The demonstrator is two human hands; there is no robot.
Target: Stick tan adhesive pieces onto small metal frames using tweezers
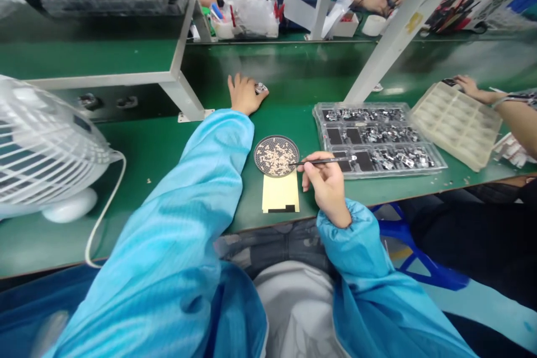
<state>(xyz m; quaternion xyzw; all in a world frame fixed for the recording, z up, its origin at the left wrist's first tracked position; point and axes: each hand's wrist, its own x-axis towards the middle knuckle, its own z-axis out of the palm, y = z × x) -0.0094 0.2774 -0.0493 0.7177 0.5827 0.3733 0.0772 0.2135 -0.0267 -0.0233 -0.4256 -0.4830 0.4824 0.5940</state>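
Note:
My left hand (244, 95) reaches to the back of the green bench, several fingers stretched out. A small silvery metal part (260, 88) sits between its thumb and forefinger. In my right hand (326, 187) I hold dark, thin tweezers (323, 161), nearly level. Their tip points left, over the right side of a round, dark mesh dish (256, 162). Many tiny beige pieces (274, 156) lie scattered in the dish. Under its near edge is a yellow paper pad (280, 193) with a black strip along the bottom.
A clear compartment box (380, 174) of small metal parts stands at right. Beyond it, another person's hand (467, 85) touches a cream tray (455, 123). A white fan (46, 151) and its cord stand left. A shelf post (187, 95) and slanted beam (373, 39) rise from the bench.

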